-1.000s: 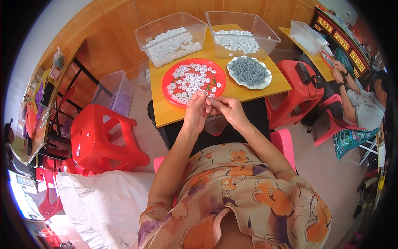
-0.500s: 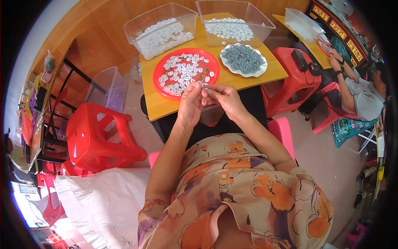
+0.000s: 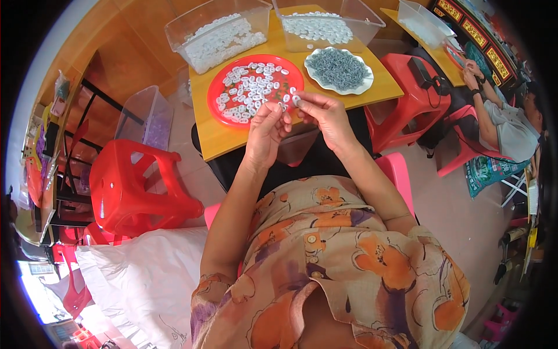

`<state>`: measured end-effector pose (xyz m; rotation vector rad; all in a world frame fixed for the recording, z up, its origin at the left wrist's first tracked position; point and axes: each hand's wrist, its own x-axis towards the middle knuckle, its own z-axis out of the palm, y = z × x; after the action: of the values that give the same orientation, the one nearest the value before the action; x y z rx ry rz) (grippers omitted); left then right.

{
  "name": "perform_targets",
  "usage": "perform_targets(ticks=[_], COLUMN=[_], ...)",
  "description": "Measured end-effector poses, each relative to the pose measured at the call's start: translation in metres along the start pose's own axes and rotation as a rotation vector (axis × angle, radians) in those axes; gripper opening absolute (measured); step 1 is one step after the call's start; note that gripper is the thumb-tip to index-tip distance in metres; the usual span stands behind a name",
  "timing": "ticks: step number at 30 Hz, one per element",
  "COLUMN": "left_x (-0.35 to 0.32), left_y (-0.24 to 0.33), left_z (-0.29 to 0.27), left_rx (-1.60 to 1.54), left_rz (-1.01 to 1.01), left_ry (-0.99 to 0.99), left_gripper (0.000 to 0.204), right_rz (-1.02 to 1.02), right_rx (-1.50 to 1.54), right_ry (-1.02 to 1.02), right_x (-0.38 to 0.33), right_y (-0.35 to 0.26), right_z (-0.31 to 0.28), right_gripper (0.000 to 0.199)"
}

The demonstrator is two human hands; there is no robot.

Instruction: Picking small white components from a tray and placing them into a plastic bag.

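Observation:
Over the near right rim of the red round tray (image 3: 217, 116), my two hands are held a short way apart. Thumb and forefinger of my left hand (image 3: 266, 135) pinch a small white oval piece (image 3: 283, 107), mostly covered by the fingertips. My right hand (image 3: 329, 121) grips another white oval piece (image 3: 296, 100) between thumb and fingers. Many similar white ovals with dark marks or holes, like small plastic cord stoppers, lie loose in the tray (image 3: 250, 87). To its right, a white scalloped plate (image 3: 365, 87) holds a heap of thin grey pieces (image 3: 337, 68), too small to make out.
Two clear plastic bins (image 3: 218, 38) (image 3: 372, 26) of white pieces stand at the back of the yellow table (image 3: 203, 142). Red stools flank it, one at left (image 3: 128, 189) and one at right (image 3: 401, 104). A co-worker (image 3: 511, 131) sits at another table on the right.
My hands have separated slightly. The right one has moved up and right, its white oval piece now plainly visible. The whole view has shifted a little.

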<state>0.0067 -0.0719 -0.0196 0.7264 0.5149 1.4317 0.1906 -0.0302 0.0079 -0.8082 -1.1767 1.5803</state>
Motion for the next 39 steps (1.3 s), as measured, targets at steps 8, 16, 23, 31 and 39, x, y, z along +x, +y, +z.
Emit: perform_targets(ticks=[8,16,23,31,39], left_x=[-0.001,-0.003,-0.002,-0.001,-0.002], left_y=[-0.001,-0.001,-0.002,-0.003,-0.003], left_z=[0.007,0.012,0.011,0.011,0.011], left_rx=[0.069,0.219,0.280,0.314,0.326], left_rz=[0.022,0.059,0.080,0.098,0.093], left_ry=[0.080,0.074,0.120,0.143,0.156], left_gripper=[0.012,0.007,0.008,0.008,0.009], right_rz=[0.018,-0.034,-0.042,-0.026,-0.025], right_rx=[-0.024,-0.047,-0.032,-0.042,-0.047], right_ry=[0.017,0.003,-0.017,-0.019,-0.027], right_x=[-0.005,-0.006,-0.006,-0.006,-0.007], right_y=[-0.008,-0.005,-0.006,-0.006,-0.007], right_z=[0.003,0.002,0.002,0.002,0.004], right_gripper=[0.032,0.029,0.028,0.030,0.029])
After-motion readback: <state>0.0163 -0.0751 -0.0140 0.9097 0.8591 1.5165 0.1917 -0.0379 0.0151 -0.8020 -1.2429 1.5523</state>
